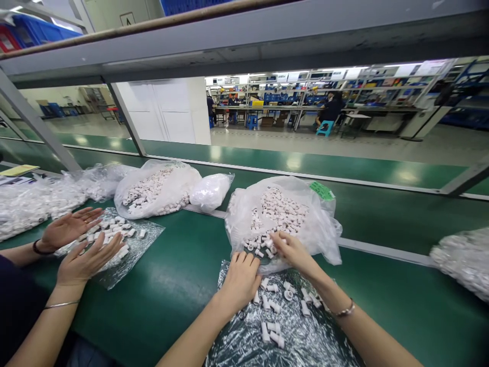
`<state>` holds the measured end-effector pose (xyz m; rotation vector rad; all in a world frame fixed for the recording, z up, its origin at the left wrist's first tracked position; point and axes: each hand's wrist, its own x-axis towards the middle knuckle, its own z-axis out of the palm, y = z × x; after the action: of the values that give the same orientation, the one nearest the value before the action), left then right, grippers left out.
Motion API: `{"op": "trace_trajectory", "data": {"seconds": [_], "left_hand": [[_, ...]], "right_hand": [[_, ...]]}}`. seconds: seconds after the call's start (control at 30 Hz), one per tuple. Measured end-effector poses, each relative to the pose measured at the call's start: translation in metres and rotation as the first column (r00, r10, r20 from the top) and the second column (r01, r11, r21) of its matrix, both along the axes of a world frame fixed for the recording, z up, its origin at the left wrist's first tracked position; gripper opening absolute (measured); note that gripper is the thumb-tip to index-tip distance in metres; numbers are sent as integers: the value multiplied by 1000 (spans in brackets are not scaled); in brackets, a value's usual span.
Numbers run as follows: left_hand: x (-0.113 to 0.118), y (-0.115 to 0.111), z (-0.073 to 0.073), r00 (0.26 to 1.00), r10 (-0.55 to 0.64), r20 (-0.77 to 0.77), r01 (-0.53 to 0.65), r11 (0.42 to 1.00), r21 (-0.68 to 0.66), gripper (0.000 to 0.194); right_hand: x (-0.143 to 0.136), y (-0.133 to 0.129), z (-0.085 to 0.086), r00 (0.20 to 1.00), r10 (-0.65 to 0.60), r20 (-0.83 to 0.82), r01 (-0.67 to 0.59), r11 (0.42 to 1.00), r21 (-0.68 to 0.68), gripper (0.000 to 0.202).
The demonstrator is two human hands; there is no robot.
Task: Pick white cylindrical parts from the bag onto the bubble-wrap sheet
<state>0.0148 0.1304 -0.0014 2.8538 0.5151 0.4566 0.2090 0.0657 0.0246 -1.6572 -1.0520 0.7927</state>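
Observation:
A large clear bag (284, 209) full of small white fittings lies open on the green table, with a green label (322, 191) on its right side. At the bag's front opening, my right hand (287, 248) has its fingers bent together among the fittings; what they hold is hidden. My left hand (241, 278) is curled at the bag's lower left edge, its fingertips hidden behind it. Below both hands a clear plastic sheet (244, 341) is spread out, with several loose white fittings (273, 328) on it.
At the left, a person's two hands (89, 255) are over another sheet of fittings. Behind stand a second full bag (158, 188) and a small white bag (211, 191). More bagged parts (464, 260) lie far right. A shelf beam (244, 43) crosses above.

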Motion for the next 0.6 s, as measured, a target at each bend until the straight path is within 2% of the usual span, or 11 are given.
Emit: {"op": "trace_trajectory", "data": {"seconds": [0.03, 0.1, 0.17, 0.2, 0.27, 0.3, 0.33, 0.37, 0.43, 0.53, 0.6], "left_hand": [[0, 0, 0, 1000, 1, -1, -1, 1000, 3, 6], [1, 0, 0, 1000, 3, -3, -3, 1000, 9, 5], [1, 1, 1, 1000, 5, -6, -5, 1000, 14, 5], [1, 1, 1, 1000, 8, -7, -7, 1000, 17, 5], [1, 1, 2, 1000, 17, -9, -17, 1000, 27, 6], [1, 1, 2, 1000, 21, -11, -20, 999, 35, 6], [1, 1, 2, 1000, 23, -12, -22, 999, 45, 7], [1, 2, 2, 1000, 21, -11, -20, 998, 55, 9], [1, 3, 1, 1000, 11, -9, -11, 997, 78, 14], [2, 7, -1, 1000, 1, -4, -1, 993, 121, 20], [2, 9, -3, 1000, 6, 0, -6, 989, 150, 21]], "right_hand": [[2, 0, 4, 980, 5, -197, -6, 1000, 0, 41], [5, 0, 11, 875, 40, -482, -19, 999, 47, 40], [5, 0, 16, 813, 89, -575, -41, 995, 96, 37], [5, 1, 18, 829, 105, -549, -66, 994, 89, 36], [1, 1, 17, 938, 137, -319, -136, 990, 25, 36], [-1, 2, 14, 981, 154, -118, -157, 987, -16, 36], [-4, 2, 11, 981, 159, 112, -154, 987, -52, 36], [-6, 3, 6, 930, 155, 333, -136, 987, -81, 34], [-10, 4, -6, 747, 139, 650, -83, 990, -116, 32], [-9, 7, -24, 540, 172, 824, -62, 984, -166, 32], [-5, 10, -31, 502, 198, 842, -74, 980, -186, 35]]}}
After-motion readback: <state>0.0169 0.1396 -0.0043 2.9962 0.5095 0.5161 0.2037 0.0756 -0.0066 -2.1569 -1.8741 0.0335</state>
